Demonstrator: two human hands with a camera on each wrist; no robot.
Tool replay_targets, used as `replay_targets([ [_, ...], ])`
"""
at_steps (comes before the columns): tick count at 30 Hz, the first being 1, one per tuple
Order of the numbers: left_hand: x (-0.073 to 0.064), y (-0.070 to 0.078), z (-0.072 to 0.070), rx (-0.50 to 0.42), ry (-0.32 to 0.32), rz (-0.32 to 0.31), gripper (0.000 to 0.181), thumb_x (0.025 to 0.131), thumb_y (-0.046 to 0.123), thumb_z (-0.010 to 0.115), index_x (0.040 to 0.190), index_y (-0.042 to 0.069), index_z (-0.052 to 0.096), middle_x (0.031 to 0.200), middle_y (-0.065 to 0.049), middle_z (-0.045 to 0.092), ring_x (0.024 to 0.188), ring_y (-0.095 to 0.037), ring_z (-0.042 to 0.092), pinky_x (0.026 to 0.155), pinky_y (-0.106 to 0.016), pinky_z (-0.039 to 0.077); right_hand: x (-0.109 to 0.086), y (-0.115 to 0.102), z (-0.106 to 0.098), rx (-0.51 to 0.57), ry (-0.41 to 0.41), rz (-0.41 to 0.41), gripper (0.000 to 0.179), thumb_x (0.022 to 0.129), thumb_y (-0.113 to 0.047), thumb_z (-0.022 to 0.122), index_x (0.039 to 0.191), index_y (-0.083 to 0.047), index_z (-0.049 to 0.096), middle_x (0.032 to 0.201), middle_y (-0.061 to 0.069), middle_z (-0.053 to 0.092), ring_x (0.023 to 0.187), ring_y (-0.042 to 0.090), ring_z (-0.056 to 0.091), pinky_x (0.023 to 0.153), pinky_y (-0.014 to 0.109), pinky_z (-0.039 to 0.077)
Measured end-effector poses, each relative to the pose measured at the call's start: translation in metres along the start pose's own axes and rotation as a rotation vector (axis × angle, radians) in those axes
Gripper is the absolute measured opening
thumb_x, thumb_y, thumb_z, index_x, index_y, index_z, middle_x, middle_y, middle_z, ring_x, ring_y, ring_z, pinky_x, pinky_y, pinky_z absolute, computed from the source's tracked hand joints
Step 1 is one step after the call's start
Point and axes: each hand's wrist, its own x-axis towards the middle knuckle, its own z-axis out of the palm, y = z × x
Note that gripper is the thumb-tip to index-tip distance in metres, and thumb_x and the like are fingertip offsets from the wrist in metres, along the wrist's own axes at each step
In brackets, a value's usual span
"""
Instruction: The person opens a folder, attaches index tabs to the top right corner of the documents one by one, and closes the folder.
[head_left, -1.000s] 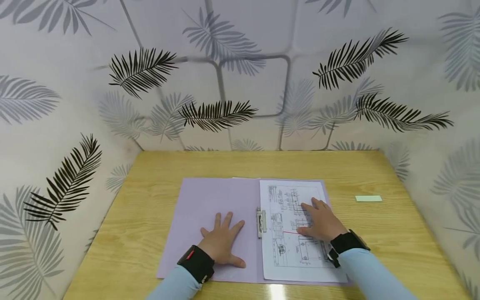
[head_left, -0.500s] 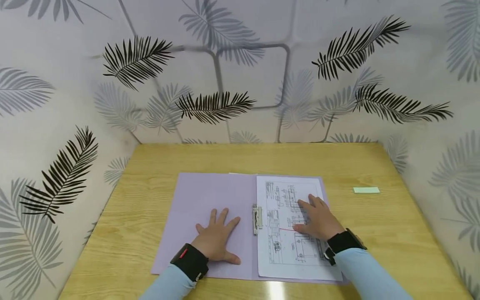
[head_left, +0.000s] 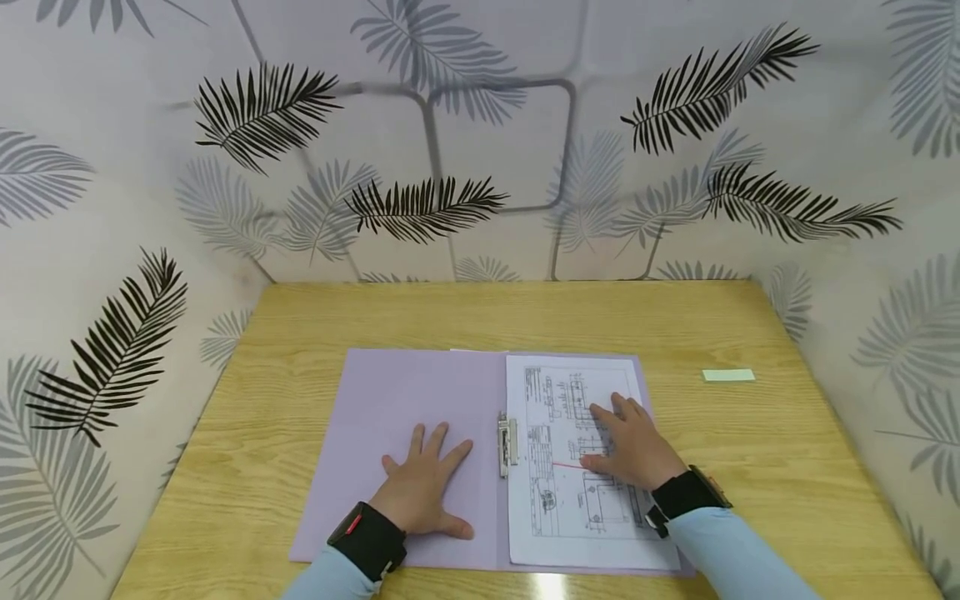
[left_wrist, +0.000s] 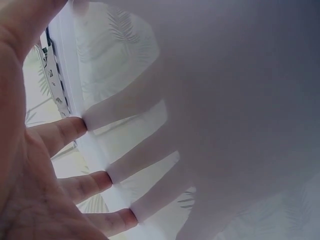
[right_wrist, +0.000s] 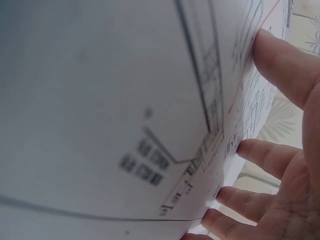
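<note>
A purple folder (head_left: pixel 360 417) lies spread flat on the wooden table. White paper with technical line drawings (head_left: pixel 577 542) covers its right side, beside a metal clip (head_left: pixel 507 446) near the spine. My left hand (head_left: pixel 423 492) rests with spread fingers on the bare left cover. In the left wrist view its fingertips (left_wrist: pixel 102 178) touch the smooth surface, and the clip (left_wrist: pixel 54 80) shows beyond. On the drawing sheet lies my right hand (head_left: pixel 633 446), fingers spread, thumb near a red line (head_left: pixel 567 465). The right wrist view has its fingertips (right_wrist: pixel 227 195) against the printed paper.
A small pale green strip (head_left: pixel 727 375) lies on the table (head_left: pixel 780 467) to the right of the folder. A wall covering with leaf patterns (head_left: pixel 495 125) borders the table at the back and on both sides. A white edge (head_left: pixel 480 350) peeks out behind the folder's top.
The head view has shifted slightly, so the whole scene sits a little higher and further left. Both hands keep their places on the folder and the paper.
</note>
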Motion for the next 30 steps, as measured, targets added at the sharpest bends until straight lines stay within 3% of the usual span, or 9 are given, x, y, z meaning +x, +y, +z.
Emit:
replay_targets([
  [11, -0.003, 0.003, -0.003, 0.007, -0.007, -0.002, 0.122, 0.045, 0.08, 0.073, 0.148, 0.026, 0.039, 0.156, -0.016, 0.022, 0.139, -0.051, 0.014, 0.074, -0.085, 0.026, -0.006, 0.001, 0.002, -0.025, 0.013, -0.007, 0.089, 0.072, -0.054, 0.078, 0.143, -0.01, 0.046, 0.151, 0.027, 0.026, 0.136, 0.051, 0.022, 0.099, 0.066, 0.031],
  [18, -0.007, 0.006, -0.005, -0.011, -0.01, -0.017, 0.12, 0.046, 0.079, 0.074, 0.147, 0.025, 0.04, 0.156, -0.016, 0.022, 0.139, -0.051, 0.015, 0.076, -0.085, 0.024, -0.008, 0.009, -0.007, 0.042, 0.003, -0.033, 0.084, 0.081, -0.053, 0.071, 0.145, -0.008, 0.042, 0.152, 0.025, 0.026, 0.137, 0.048, 0.023, 0.101, 0.063, 0.03],
  [21, -0.008, 0.006, -0.005, -0.014, -0.001, -0.013, 0.119, 0.047, 0.079, 0.074, 0.147, 0.024, 0.041, 0.156, -0.016, 0.022, 0.139, -0.051, 0.015, 0.077, -0.085, 0.024, -0.003, 0.021, -0.02, 0.127, 0.039, 0.031, 0.073, 0.088, -0.047, 0.065, 0.144, -0.007, 0.042, 0.151, 0.024, 0.03, 0.136, 0.046, 0.028, 0.103, 0.062, 0.029],
  [23, -0.009, 0.006, -0.004, -0.01, 0.01, -0.006, 0.118, 0.048, 0.079, 0.073, 0.147, 0.024, 0.041, 0.156, -0.016, 0.022, 0.139, -0.051, 0.015, 0.077, -0.085, 0.024, 0.001, 0.034, -0.034, 0.217, 0.085, 0.105, 0.064, 0.093, -0.042, 0.061, 0.142, -0.005, 0.044, 0.146, 0.024, 0.038, 0.13, 0.045, 0.038, 0.099, 0.06, 0.037],
  [27, -0.012, 0.004, -0.001, 0.014, 0.03, 0.012, 0.115, 0.053, 0.081, 0.069, 0.148, 0.023, 0.04, 0.156, -0.017, 0.023, 0.139, -0.05, 0.017, 0.08, -0.084, 0.025, 0.008, 0.073, -0.059, 0.303, 0.219, 0.242, 0.053, 0.097, -0.038, 0.053, 0.132, 0.002, 0.052, 0.123, 0.026, 0.056, 0.105, 0.041, 0.057, 0.078, 0.049, 0.051],
  [30, -0.015, 0.002, 0.002, 0.03, 0.047, 0.033, 0.112, 0.057, 0.082, 0.066, 0.147, 0.021, 0.041, 0.155, -0.017, 0.024, 0.14, -0.047, 0.019, 0.09, -0.079, 0.025, 0.012, 0.103, -0.073, 0.295, 0.274, 0.342, 0.054, 0.097, -0.039, 0.052, 0.126, 0.007, 0.054, 0.11, 0.027, 0.061, 0.089, 0.038, 0.061, 0.066, 0.043, 0.05],
])
